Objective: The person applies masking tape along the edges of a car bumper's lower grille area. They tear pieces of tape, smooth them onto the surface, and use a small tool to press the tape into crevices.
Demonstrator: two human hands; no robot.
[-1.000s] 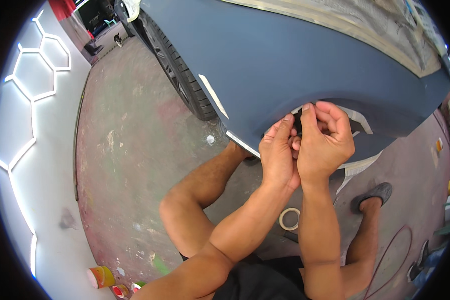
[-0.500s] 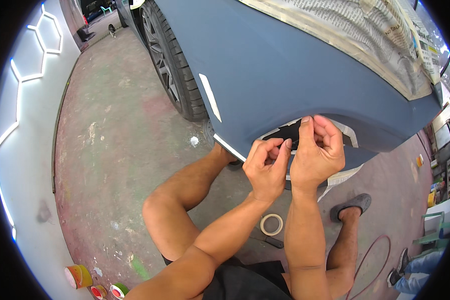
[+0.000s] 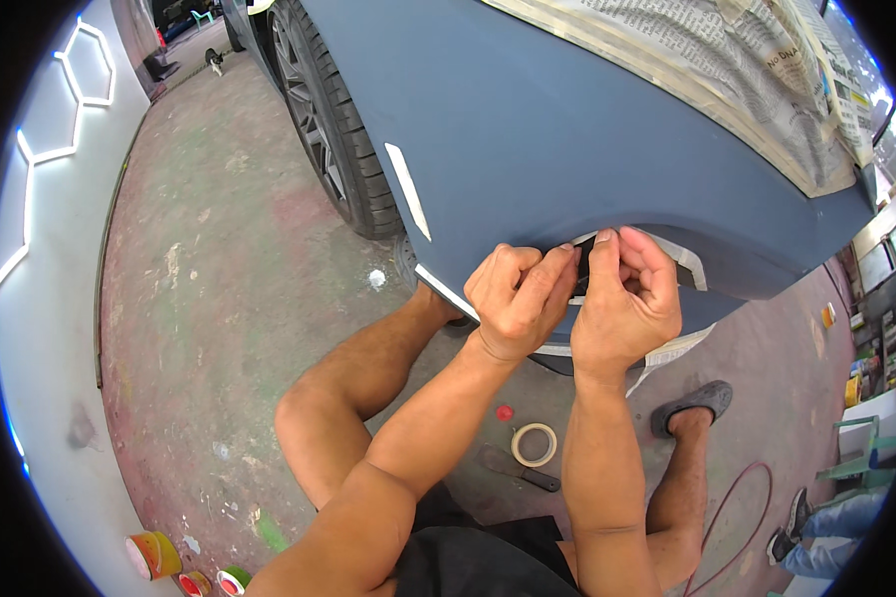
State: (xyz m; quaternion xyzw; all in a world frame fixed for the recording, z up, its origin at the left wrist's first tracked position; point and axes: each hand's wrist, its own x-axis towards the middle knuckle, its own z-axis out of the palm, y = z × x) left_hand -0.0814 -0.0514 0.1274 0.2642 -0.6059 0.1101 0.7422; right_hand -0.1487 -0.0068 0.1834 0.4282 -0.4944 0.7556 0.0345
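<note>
A blue-grey car bumper (image 3: 528,139) fills the upper middle, with a black recess (image 3: 583,269) edged in pale masking tape (image 3: 689,267). At the recess's upper edge, my left hand (image 3: 523,298) is closed, thumb and forefinger pinched at the tape edge. Close beside it my right hand (image 3: 627,308) pinches there too, its other fingers curled. A short bit of pale tape shows between the fingertips of both hands; the rest of it is hidden by the fingers. Another pale strip (image 3: 408,192) is stuck on the panel near the wheel.
On the floor between my legs lie a tape roll (image 3: 535,445), a dark-handled scraper (image 3: 528,475) and a small red disc (image 3: 505,412). Newspaper masking (image 3: 687,75) covers the upper right. Paint cans (image 3: 153,555) stand lower left; a hose (image 3: 732,497) and a person's legs (image 3: 831,537) are right.
My left hand has moved up and left to the recess's upper edge, covering its left part. The right hand stays nearly in place. The red disc and scraper blade now show.
</note>
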